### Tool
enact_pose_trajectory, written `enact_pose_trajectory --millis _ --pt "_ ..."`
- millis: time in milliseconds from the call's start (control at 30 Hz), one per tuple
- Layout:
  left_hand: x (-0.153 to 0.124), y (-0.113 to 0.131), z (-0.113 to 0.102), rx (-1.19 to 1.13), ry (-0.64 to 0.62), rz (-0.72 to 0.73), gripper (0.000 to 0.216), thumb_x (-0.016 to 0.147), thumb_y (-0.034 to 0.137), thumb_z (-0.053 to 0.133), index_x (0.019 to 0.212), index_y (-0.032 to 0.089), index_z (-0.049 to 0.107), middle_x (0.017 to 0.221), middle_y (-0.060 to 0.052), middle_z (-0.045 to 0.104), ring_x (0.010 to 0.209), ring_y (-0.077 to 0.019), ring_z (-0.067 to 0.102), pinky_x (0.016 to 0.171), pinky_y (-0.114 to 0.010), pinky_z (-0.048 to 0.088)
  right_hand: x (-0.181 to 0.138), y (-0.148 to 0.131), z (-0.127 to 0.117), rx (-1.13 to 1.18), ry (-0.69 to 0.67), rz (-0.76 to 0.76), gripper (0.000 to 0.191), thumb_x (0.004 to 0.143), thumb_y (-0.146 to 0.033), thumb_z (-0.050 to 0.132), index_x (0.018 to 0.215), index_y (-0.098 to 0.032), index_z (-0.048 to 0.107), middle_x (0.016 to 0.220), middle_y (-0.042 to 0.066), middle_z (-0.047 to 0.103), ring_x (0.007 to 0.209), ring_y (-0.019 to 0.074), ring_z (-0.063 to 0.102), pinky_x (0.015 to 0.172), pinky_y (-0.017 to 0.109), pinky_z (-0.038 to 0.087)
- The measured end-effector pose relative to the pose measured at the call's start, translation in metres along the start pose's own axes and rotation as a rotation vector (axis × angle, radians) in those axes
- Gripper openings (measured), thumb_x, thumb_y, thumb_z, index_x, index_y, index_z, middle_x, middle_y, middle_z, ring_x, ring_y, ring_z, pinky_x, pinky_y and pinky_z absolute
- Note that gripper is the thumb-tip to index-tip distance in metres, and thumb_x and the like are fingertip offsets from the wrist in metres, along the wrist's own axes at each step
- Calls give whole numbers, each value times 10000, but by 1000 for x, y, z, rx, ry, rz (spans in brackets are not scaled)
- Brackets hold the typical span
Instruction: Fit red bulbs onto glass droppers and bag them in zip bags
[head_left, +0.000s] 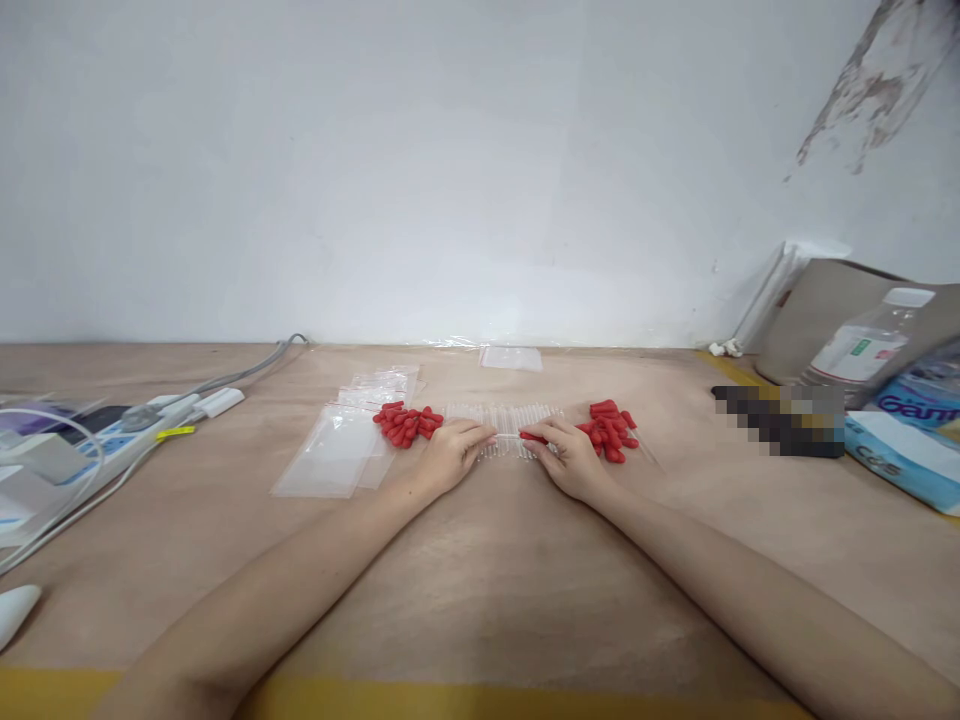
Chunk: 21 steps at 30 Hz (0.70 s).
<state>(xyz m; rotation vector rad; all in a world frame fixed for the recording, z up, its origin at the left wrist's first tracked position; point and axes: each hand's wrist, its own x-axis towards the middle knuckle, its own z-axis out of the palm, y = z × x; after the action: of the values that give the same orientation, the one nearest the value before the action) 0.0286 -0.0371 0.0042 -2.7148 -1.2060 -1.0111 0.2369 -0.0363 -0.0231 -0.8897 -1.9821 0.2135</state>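
A thin clear dropper tube [508,436] is held level between my two hands. My left hand [454,450] pinches its left end, with a speck of red showing at the fingertips. My right hand [570,455] is closed on a red rubber bulb [531,437] at the tube's right end. Behind and below the hands lies a row of similar clear tubes [517,415], partly covered by my fingers. One pile of red rubber bulbs [405,426] sits by my left hand, and another red pile [611,432] lies just beyond my right hand.
Clear plastic bags [322,460] overlap at the left, and another small bag [511,358] lies near the wall. A power strip [112,440] with cables stands far left. On the right are a blurred dark object [810,440], a tissue pack [900,460] and a bottle [862,345].
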Motion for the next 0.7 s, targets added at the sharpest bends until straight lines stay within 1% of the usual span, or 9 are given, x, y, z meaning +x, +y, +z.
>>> enact_pose_trajectory --millis 133,333,500,700 --pt "0 -1 1 -15 6 19 193 860 233 481 961 197 641 935 -41 659 853 -146 607 770 -266 474 1 0 0 29 -13 1 161 843 -260 479 898 -221 625 814 45 614 755 164 579 687 302 474" --pt "0 -6 8 -75 79 48 200 865 237 474 944 166 644 891 -55 667 810 -144 615 738 -258 484 3 0 0 65 -1 24 152 838 -262 487 886 -211 622 811 41 625 754 160 584 696 295 465" --pt "0 -1 4 -54 97 34 189 859 238 488 941 173 646 890 -45 672 808 -140 616 740 -255 484 3 -1 0 72 6 29 132 830 -241 501 873 -198 618 785 39 620 731 151 576 678 284 457" --pt "0 1 0 -19 83 114 170 846 193 503 924 157 649 887 -57 671 786 -140 620 711 -247 493 1 1 2 93 -7 7 113 827 -239 511 847 -193 613 770 38 623 716 147 572 668 280 452"
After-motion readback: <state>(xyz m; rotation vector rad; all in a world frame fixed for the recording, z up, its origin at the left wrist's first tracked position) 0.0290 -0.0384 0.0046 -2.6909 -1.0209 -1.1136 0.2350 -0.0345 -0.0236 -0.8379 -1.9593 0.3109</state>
